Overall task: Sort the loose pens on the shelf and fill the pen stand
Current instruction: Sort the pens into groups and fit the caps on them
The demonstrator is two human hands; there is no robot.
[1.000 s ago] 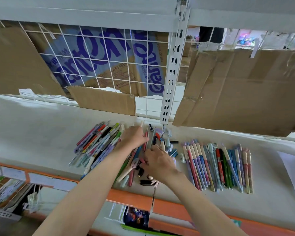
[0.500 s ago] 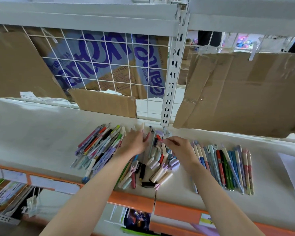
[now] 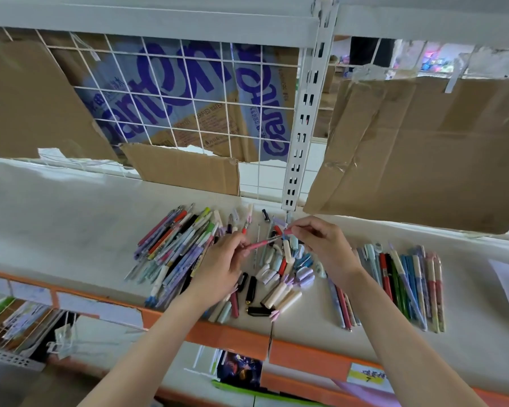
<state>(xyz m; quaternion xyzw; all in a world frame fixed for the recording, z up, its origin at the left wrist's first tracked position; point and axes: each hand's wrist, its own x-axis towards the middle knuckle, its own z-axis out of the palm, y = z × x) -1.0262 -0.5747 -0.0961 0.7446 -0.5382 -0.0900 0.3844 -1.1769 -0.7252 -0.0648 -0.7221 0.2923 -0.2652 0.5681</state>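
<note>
Lifted off the shelf since half a second ago, a pink pen (image 3: 262,242) now hangs between both hands above the middle heap of loose pens and caps (image 3: 279,277). Fingers of the left hand (image 3: 221,265) pinch its barrel, while the right hand (image 3: 326,248) pinches a small pink cap (image 3: 288,230) at its tip. Sorted pens lie in a left pile (image 3: 177,248) and a right row (image 3: 406,283) on the white shelf (image 3: 71,218), beneath cardboard (image 3: 423,148) and wire mesh (image 3: 188,92).
</note>
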